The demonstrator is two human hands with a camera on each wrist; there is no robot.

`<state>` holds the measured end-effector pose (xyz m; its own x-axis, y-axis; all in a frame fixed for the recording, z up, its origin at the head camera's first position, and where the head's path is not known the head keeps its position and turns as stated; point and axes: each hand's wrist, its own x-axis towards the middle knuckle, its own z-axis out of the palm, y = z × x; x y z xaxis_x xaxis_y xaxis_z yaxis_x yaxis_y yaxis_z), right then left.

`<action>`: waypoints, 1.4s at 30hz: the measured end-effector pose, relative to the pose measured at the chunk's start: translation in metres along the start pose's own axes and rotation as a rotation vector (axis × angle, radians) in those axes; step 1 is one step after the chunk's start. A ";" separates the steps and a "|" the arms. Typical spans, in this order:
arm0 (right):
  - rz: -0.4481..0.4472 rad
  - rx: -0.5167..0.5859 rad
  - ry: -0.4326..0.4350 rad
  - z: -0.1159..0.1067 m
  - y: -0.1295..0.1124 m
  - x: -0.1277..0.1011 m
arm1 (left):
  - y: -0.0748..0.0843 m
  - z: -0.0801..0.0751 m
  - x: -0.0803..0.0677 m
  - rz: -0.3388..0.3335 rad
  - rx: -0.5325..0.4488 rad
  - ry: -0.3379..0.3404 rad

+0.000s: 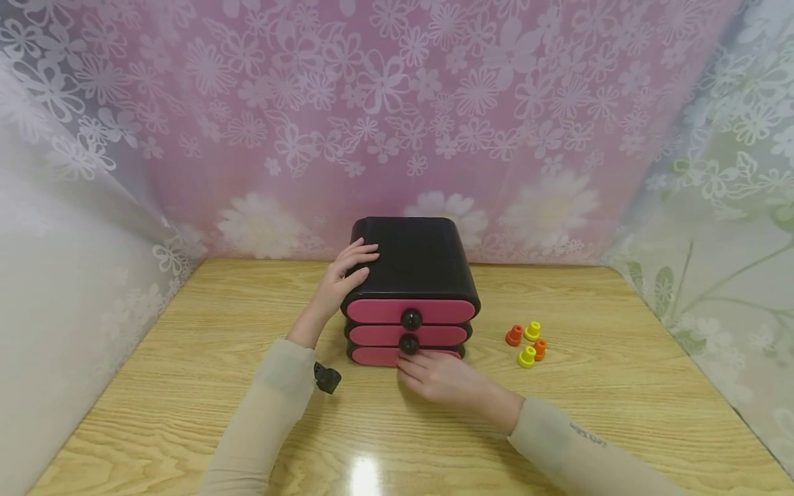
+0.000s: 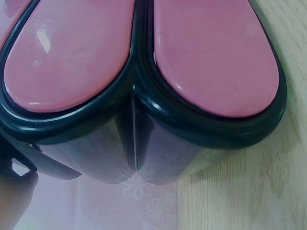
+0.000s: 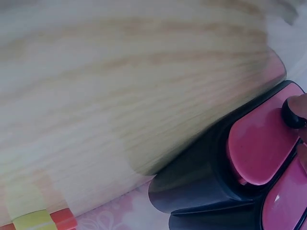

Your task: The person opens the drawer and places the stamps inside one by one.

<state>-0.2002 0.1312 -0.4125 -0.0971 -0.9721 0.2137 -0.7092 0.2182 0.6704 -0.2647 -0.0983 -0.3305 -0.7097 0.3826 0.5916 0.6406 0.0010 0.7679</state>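
Observation:
A small black cabinet (image 1: 412, 258) with three pink drawers stands on the table. Black round knobs show on the top drawer (image 1: 375, 311) and the middle drawer (image 1: 375, 335). My left hand (image 1: 347, 274) rests on the cabinet's upper left edge, fingers spread over its top. In the left wrist view only part of that hand (image 2: 17, 194) shows at the lower left. My right hand (image 1: 443, 377) is at the front of the bottom drawer (image 1: 372, 356), pinching its black knob (image 3: 289, 115), which the head view hides. The bottom drawer appears pushed in.
To the cabinet's right stand small stepped plastic pieces: one red (image 1: 514, 335), one orange (image 1: 540, 349) and two yellow, a front one (image 1: 526, 357) and a back one (image 1: 533, 331). A flowered curtain (image 1: 397, 138) hangs behind the wooden table (image 1: 217, 331) and at its sides.

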 end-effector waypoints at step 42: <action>-0.105 0.082 0.091 -0.013 -0.016 0.007 | 0.004 0.001 0.000 -0.023 -0.006 0.003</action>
<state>-0.1803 0.1216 -0.4127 0.0418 -0.9765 0.2113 -0.7673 0.1040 0.6328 -0.2620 -0.0977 -0.3278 -0.7250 0.3802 0.5744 0.6223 0.0039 0.7828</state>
